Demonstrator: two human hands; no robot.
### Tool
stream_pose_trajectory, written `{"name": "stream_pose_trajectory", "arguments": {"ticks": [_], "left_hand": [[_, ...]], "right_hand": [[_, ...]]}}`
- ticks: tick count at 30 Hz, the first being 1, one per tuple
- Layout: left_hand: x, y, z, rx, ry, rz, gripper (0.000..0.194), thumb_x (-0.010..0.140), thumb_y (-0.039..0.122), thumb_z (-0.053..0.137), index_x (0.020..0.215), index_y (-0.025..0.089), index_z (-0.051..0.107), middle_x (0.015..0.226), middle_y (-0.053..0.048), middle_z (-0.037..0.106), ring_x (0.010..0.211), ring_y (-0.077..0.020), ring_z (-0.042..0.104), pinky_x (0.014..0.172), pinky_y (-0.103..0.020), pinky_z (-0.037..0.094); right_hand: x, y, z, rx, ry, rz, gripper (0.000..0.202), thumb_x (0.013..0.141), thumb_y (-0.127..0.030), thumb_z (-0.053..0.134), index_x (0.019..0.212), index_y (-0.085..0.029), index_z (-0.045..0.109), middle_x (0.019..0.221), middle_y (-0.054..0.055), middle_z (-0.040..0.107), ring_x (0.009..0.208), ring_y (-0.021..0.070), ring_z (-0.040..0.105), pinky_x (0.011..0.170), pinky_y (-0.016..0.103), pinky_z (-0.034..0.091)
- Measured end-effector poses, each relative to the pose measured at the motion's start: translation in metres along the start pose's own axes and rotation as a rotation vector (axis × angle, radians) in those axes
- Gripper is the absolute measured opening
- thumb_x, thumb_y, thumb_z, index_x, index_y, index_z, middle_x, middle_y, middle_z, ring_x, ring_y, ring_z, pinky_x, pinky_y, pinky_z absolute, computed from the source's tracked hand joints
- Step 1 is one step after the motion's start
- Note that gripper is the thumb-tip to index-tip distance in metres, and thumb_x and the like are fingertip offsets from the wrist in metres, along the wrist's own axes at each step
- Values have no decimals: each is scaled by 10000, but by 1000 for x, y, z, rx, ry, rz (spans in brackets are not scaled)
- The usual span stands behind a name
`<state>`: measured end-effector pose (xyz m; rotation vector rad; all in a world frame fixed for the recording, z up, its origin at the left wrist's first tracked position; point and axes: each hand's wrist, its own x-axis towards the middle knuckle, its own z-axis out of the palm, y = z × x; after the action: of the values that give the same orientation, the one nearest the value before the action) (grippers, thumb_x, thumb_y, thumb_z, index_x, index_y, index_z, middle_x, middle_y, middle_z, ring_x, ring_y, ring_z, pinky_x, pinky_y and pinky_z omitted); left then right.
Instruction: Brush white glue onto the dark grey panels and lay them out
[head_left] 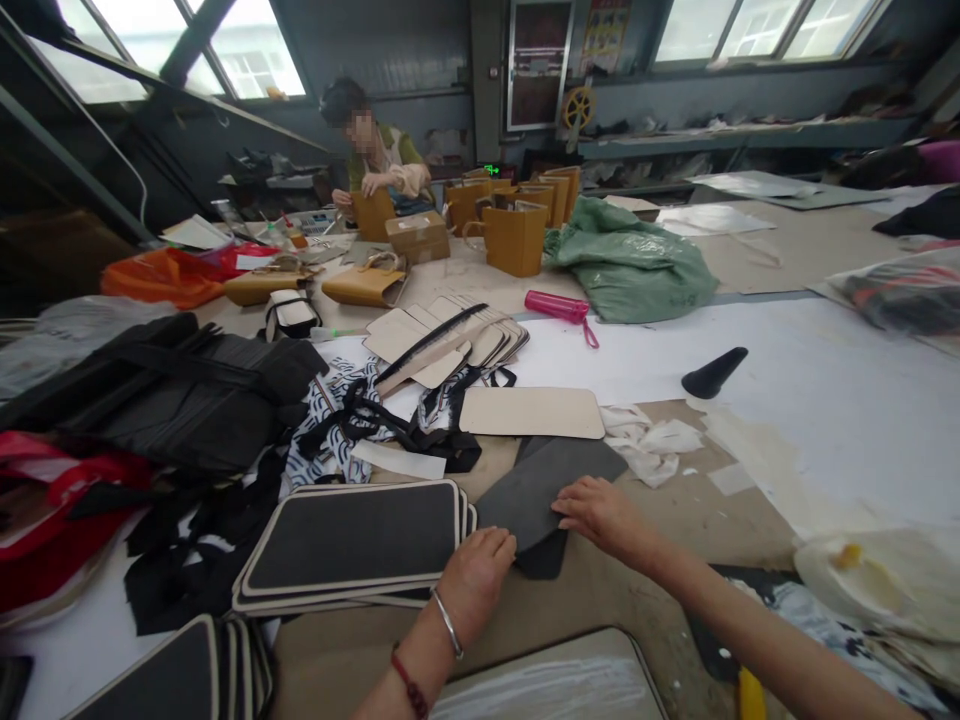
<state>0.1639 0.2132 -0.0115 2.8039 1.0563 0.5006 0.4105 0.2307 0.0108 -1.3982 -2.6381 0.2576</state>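
A dark grey flat panel (536,485) lies tilted across the work surface in front of me, partly over another dark piece. My left hand (480,570), with a silver bangle and red beads at the wrist, has its fingers closed on the panel's near left edge. At the right edge, my right hand (596,515) pinches the same panel. Left of it sits a stack of cream-edged black panels (356,540). Nearest me is a board (562,680) with whitish streaks on top. Beyond the grey panel rests a plain beige panel (532,412).
More black panels (172,680) stand at lower left, with black bags (187,390) behind. Patterned fabric (330,430) and cream pieces (442,335) lie ahead. A pink pouch (555,305), green sack (637,260) and yellow-brown bags (514,240) are farther back, near a seated co-worker (397,165).
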Motion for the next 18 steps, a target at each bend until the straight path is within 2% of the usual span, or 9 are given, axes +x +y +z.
{"name": "stream_pose_trajectory", "arguments": {"ticks": [5, 9, 11, 14, 18], "left_hand": [[-3, 1, 6, -10, -49, -32, 217, 799, 105, 499, 995, 144, 586, 1000, -81, 648, 946, -199, 586, 821, -345, 524], [-3, 6, 2, -92, -78, -116, 237, 754, 200, 599, 982, 139, 588, 1031, -99, 624, 976, -223, 551, 846, -394, 504], [0, 9, -2, -135, -88, -178, 281, 725, 248, 637, 976, 133, 587, 1025, -107, 614, 956, -228, 546, 837, -406, 501], [6, 14, -5, -126, -108, -251, 275, 709, 226, 648, 961, 136, 589, 998, -108, 604, 916, -233, 545, 801, -420, 503], [9, 15, -2, -128, -103, -301, 249, 714, 230, 635, 948, 160, 587, 980, -94, 596, 896, -230, 546, 779, -421, 501]], "right_hand": [[6, 0, 13, -99, -60, -97, 131, 837, -275, 545, 919, -201, 615, 922, 50, 602, 828, 187, 521, 691, 300, 368], [6, -1, 17, -196, -56, -215, 161, 873, -272, 479, 905, -163, 592, 870, 64, 576, 777, 187, 501, 657, 300, 362], [4, -1, 18, -230, -41, -256, 168, 886, -237, 444, 917, -150, 584, 856, 70, 573, 760, 188, 495, 631, 297, 356], [5, -2, 21, -274, -32, -314, 164, 872, -141, 421, 908, -137, 581, 824, 73, 576, 723, 183, 489, 589, 288, 338], [10, -4, 25, -295, -1, -329, 165, 838, -84, 423, 796, -156, 566, 738, 51, 560, 650, 167, 473, 547, 279, 307]]}}
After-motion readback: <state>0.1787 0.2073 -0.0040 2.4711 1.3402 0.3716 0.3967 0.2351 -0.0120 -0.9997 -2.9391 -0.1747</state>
